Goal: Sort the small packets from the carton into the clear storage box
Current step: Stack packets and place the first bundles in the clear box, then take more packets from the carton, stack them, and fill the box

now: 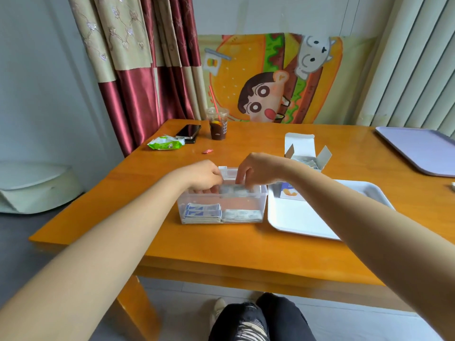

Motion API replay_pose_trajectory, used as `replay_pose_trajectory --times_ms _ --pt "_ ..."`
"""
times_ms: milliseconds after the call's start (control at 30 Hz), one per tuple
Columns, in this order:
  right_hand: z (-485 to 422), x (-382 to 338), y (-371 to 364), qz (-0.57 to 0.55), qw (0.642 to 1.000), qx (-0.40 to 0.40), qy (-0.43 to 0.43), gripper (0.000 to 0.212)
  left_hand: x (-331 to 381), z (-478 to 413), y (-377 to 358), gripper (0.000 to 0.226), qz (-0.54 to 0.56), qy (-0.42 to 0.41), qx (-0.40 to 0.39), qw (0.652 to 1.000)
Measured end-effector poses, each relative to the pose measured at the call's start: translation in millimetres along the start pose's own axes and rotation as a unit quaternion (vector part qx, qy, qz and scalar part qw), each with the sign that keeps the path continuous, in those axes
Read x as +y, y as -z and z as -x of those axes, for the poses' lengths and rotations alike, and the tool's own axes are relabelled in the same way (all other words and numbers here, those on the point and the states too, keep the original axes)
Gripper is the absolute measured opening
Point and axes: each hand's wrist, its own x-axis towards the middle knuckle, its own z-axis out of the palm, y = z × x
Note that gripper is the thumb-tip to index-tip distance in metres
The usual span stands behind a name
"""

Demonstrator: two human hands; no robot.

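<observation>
The clear storage box [258, 205] stands on the orange table in front of me. Blue-and-white packets [203, 212] lie stacked at its front left, silvery packets [242, 214] at its front right. Both hands reach into the box's back half. My left hand [203, 175] and my right hand [256, 169] have curled fingers on a bundle of silvery packets [234, 189] between them, just below the rim. The open white carton [304, 153] stands behind the right hand, with more silvery packets inside.
A white tray [295, 217] lies right of the box, a small blue-and-white card on it. A lilac tray [423, 148] sits far right. At the back left are an iced drink cup [218, 124], a phone [188, 131], a green wipes pack [165, 143] and a red scrap [207, 151].
</observation>
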Motion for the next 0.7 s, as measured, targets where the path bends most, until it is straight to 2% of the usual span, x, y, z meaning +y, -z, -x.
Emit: replay_pose_trajectory --times_ms 167,267,433,567,700 --pt "-16.1 -5.3 -11.3 0.097 0.990 -0.099 -0.012 0.032 -10.7 -10.0 -3.0 0.026 -0.040 0.023 -0.061 0.997" --pt "-24.6 -8.8 -13.3 0.103 0.984 -0.146 -0.023 0.032 -15.4 -17.8 -6.2 0.029 -0.077 0.026 -0.071 0.994" --pt "-37.6 -10.0 -19.5 0.148 0.968 -0.198 -0.048 0.015 -18.4 -21.5 -13.1 0.046 -0.128 0.026 -0.076 0.989" --pt "-42.2 -13.6 -21.0 0.132 0.957 -0.238 -0.095 0.036 -20.1 -24.5 -14.9 0.033 -0.119 0.029 -0.084 0.989" --pt "-45.3 -10.3 -26.6 0.094 0.964 -0.231 -0.093 0.033 -19.4 -26.1 -15.2 0.034 -0.119 0.043 -0.103 0.987"
